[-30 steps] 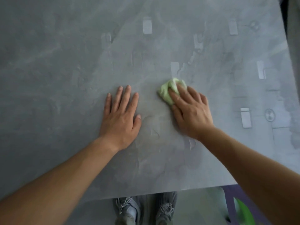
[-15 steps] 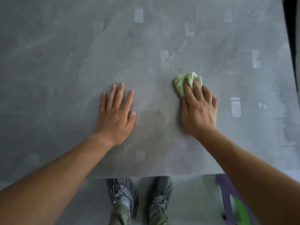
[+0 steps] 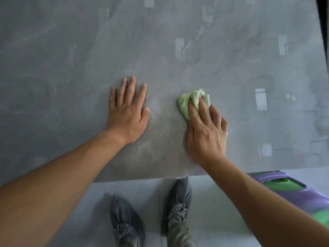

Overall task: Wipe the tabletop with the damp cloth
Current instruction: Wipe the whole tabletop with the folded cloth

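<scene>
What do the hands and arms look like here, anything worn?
Both forearms are bare to the frame edge: no sleeves, gloves, watch or wristband visible. The left hand shows no jewellery. The right hand has a thin pale ring on one finger. Fingernails look short and unpainted.

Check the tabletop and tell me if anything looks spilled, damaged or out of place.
Nothing stands out. The grey tabletop is bare apart from the green cloth bunched under the right hand; the left hand lies flat. The pale rectangles look like reflections, not spills.
</scene>
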`<state>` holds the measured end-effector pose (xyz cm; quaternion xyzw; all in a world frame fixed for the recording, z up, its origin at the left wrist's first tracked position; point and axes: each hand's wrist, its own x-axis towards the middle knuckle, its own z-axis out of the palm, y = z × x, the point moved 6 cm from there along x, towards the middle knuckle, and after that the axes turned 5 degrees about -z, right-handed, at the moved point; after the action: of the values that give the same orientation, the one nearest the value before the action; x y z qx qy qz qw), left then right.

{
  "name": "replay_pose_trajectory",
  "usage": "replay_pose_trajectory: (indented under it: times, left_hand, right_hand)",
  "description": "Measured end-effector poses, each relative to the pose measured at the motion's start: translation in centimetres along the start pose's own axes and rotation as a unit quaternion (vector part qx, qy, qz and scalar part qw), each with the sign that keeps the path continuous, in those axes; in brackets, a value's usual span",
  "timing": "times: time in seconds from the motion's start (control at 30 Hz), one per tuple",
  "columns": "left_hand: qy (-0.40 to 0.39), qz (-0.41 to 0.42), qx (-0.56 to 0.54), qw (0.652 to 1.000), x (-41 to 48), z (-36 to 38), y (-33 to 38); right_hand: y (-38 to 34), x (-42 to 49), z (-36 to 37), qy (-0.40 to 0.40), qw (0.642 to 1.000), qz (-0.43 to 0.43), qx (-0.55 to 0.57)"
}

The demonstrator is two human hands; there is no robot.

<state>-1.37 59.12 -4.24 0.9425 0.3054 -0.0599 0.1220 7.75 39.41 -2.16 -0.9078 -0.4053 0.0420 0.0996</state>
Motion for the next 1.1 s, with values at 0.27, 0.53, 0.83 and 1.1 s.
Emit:
replay_pose_trajectory:
  times: [0.27,0.53,0.83,1.1]
  left_hand:
    - [0.013,0.051,-0.046,0.998,-0.6,-1.5,-1.5]
    - [0.043,0.008,0.022,0.999,-4.7,-1.5,-8.6]
    - [0.039,0.013,0.016,0.999,-4.5,-1.0,-9.2]
    - [0.029,0.013,-0.006,0.999,-4.4,-1.1,-9.4]
  right_hand:
    - [0.0,-2.1,-0.3,0.008,0.999,0.044,0.011]
    - [-7.3,-4.4,1.5,-0.009,1.000,-0.021,-0.005]
    - [-13.0,-5.5,2.7,-0.006,1.000,-0.010,0.008]
    - [-11.0,-2.6,2.3,0.009,0.990,0.140,0.022]
